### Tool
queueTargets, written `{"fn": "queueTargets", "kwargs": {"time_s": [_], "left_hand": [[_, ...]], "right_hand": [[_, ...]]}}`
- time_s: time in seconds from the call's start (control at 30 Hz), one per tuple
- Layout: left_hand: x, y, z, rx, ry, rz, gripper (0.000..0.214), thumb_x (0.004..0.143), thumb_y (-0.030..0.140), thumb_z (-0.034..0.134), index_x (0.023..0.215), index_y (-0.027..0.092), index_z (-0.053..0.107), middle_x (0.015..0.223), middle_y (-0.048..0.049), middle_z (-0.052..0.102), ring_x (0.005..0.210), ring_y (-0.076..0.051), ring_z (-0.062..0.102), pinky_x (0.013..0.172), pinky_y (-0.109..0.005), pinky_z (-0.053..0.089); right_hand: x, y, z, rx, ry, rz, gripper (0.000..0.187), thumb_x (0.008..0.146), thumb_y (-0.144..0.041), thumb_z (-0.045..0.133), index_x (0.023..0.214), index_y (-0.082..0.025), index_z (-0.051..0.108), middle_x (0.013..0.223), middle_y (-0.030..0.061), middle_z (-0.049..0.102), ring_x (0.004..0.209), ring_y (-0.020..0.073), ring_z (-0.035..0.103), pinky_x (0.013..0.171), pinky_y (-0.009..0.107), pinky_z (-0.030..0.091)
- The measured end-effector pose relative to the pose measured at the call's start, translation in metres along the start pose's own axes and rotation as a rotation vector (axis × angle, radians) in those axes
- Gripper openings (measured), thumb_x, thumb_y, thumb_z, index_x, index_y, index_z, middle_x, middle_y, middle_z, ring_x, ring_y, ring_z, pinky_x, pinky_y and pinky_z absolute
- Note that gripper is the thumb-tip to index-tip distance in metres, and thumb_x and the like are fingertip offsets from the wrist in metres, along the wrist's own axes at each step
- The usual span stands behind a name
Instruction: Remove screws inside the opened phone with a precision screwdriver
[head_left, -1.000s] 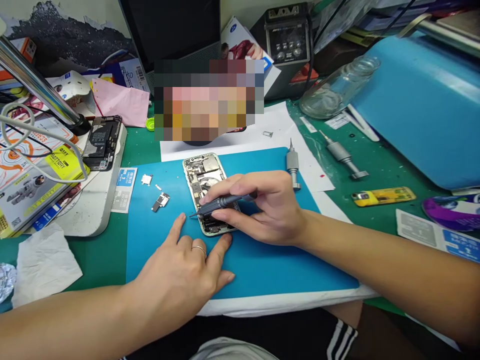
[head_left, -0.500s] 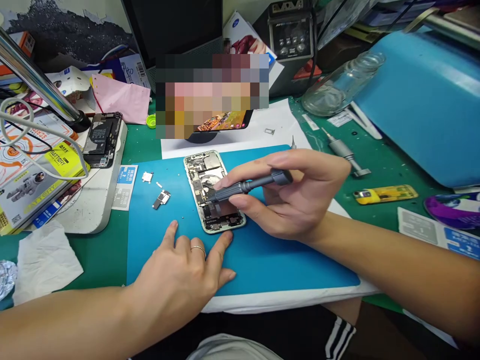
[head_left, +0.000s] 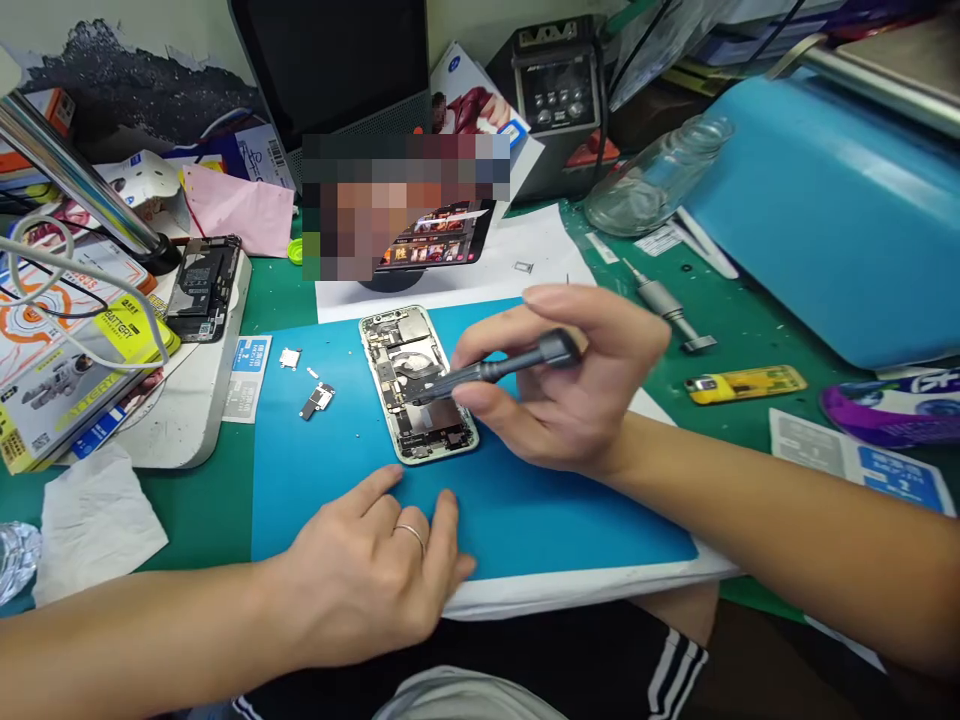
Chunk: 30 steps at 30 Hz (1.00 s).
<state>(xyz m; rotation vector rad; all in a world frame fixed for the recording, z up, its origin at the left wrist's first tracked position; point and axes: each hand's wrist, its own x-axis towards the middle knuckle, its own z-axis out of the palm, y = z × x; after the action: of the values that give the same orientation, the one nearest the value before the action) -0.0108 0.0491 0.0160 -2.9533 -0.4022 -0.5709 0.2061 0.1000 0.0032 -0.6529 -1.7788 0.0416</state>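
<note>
An opened smartphone [head_left: 420, 350] with bare inner parts lies on the blue mat [head_left: 525, 530]. My right hand [head_left: 577, 390] grips a dark screwdriver [head_left: 499, 368] between thumb and fingers. The driver slants down to the left, its tip end over the phone's inside; whether it touches is too blurred to tell. My left hand [head_left: 375, 560], a ring on one finger, rests on the mat below the phone. Two of its fingers are stretched out, others bent, and it holds nothing. Left of the phone lie a metal shield plate [head_left: 290, 358] and a black-and-silver part [head_left: 318, 400].
Behind the mat stands a lit phone [head_left: 442, 240], partly pixelated. A second opened phone [head_left: 204, 290] lies on a white box at the left. On the right are another screwdriver [head_left: 670, 305], a glass jar [head_left: 660, 180] and a yellow tool [head_left: 745, 385]. A crumpled tissue [head_left: 97, 525] lies front left.
My left hand has shifted; its index fingertip moved right, nearer the phone's lower edge, and another finger drew back from it. The right hand stays over the phone with the screwdriver. The standing screen's picture changed.
</note>
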Motion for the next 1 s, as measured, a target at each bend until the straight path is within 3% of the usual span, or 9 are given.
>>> {"fn": "queueTargets", "kwargs": {"time_s": [0.1,0.17,0.27,0.37,0.53,1.0], "left_hand": [[0.001,0.002,0.001,-0.119,0.027,-0.013,0.036,0.099,0.033,0.051,0.108,0.005,0.071,0.060,-0.0003,0.062,0.050,-0.014,0.057,0.091,-0.045,0.062],[0.002,0.002,0.003,-0.135,0.005,-0.017,0.037,0.100,0.033,0.048,0.109,0.005,0.070,0.060,-0.0003,0.062,0.049,-0.015,0.057,0.095,-0.048,0.060],[0.002,0.000,0.005,-0.146,-0.022,-0.028,0.040,0.101,0.034,0.044,0.112,0.005,0.069,0.060,-0.0007,0.062,0.050,-0.016,0.058,0.094,-0.048,0.059],[-0.001,-0.001,0.007,-0.152,-0.030,-0.023,0.041,0.101,0.035,0.043,0.114,0.005,0.068,0.062,-0.0016,0.064,0.051,-0.017,0.060,0.093,-0.047,0.059],[-0.005,0.001,0.010,-0.152,-0.046,-0.027,0.045,0.100,0.040,0.043,0.116,0.004,0.066,0.065,-0.0028,0.066,0.053,-0.019,0.062,0.097,-0.048,0.056],[-0.004,-0.003,0.010,-0.159,-0.093,0.029,0.047,0.100,0.042,0.043,0.116,0.003,0.065,0.066,-0.0047,0.068,0.053,-0.020,0.063,0.096,-0.050,0.054]], "right_hand": [[-0.001,-0.004,-0.002,0.025,-0.109,-0.036,0.077,0.087,-0.013,0.071,0.151,-0.027,0.029,0.090,0.0009,0.073,0.075,0.0136,0.072,0.068,0.026,0.063],[-0.001,-0.006,-0.003,0.061,-0.127,-0.006,0.075,0.085,-0.011,0.074,0.147,-0.026,0.035,0.090,0.0019,0.074,0.079,0.0148,0.073,0.071,0.027,0.064],[-0.002,-0.007,0.002,0.119,-0.053,0.051,0.061,0.084,-0.013,0.076,0.136,-0.028,0.047,0.089,0.0008,0.075,0.078,0.0149,0.073,0.068,0.026,0.064],[-0.007,-0.007,0.011,0.193,0.015,0.062,0.057,0.089,-0.018,0.071,0.139,-0.030,0.047,0.087,-0.0004,0.072,0.073,0.0149,0.071,0.065,0.029,0.064],[-0.016,-0.009,0.020,0.241,-0.097,0.018,0.064,0.094,-0.014,0.062,0.150,-0.029,0.038,0.089,0.0044,0.071,0.077,0.0173,0.070,0.067,0.034,0.065],[-0.015,-0.010,0.017,0.210,-0.217,-0.030,0.068,0.093,-0.009,0.060,0.153,-0.024,0.032,0.096,0.0057,0.069,0.086,0.0169,0.070,0.075,0.034,0.067]]}}
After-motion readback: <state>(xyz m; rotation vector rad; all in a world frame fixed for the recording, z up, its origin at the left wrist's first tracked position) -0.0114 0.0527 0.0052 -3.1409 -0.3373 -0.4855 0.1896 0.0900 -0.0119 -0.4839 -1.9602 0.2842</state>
